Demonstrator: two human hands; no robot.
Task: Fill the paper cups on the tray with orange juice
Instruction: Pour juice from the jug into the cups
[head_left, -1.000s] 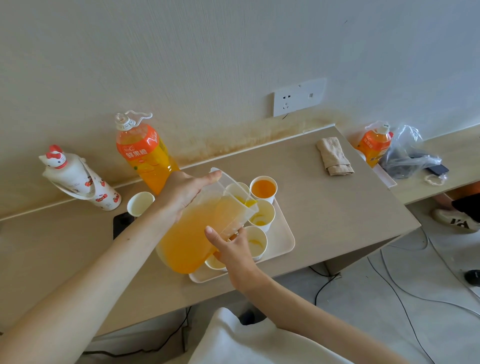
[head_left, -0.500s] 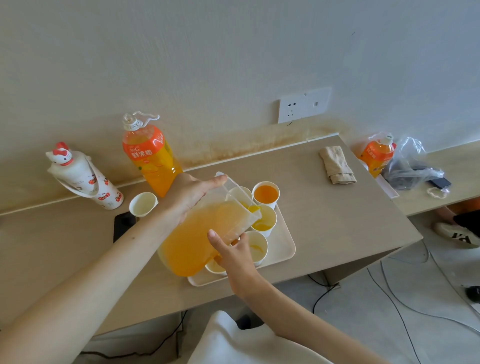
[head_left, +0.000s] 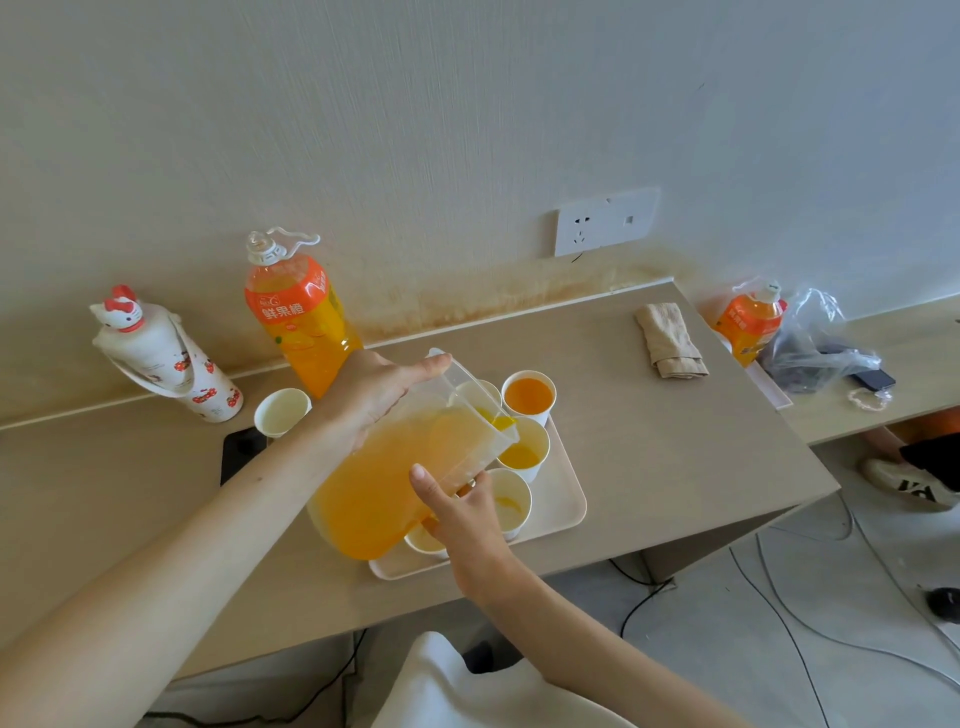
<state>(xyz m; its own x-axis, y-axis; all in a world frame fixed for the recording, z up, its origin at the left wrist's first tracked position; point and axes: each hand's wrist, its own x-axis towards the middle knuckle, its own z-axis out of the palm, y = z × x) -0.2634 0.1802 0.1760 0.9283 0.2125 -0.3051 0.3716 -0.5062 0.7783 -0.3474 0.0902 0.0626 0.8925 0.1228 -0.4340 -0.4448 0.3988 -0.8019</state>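
Note:
A clear plastic jug (head_left: 395, 483) full of orange juice is tilted to the right over a cream tray (head_left: 563, 512). My left hand (head_left: 379, 395) grips the jug's upper side; my right hand (head_left: 460, 512) holds it from below near the front. The spout hangs over a middle paper cup (head_left: 524, 452), which is partly filled. The far cup (head_left: 529, 396) is nearly full. A near cup (head_left: 511, 501) has a little juice at the bottom. Another cup (head_left: 423, 540) is mostly hidden under the jug and my right hand.
A large orange juice bottle (head_left: 296, 317) stands behind the jug. An empty paper cup (head_left: 282, 413) sits off the tray beside a white cat-topped bottle (head_left: 166, 358). A folded cloth (head_left: 672, 340) lies at the right; a second juice bottle (head_left: 748, 325) and plastic bag (head_left: 815, 348) beyond it. Cables cross the floor.
The jug stays tilted over the middle cups, and the juice level in the middle cup has risen. The view has shifted slightly; both hands keep their grip.

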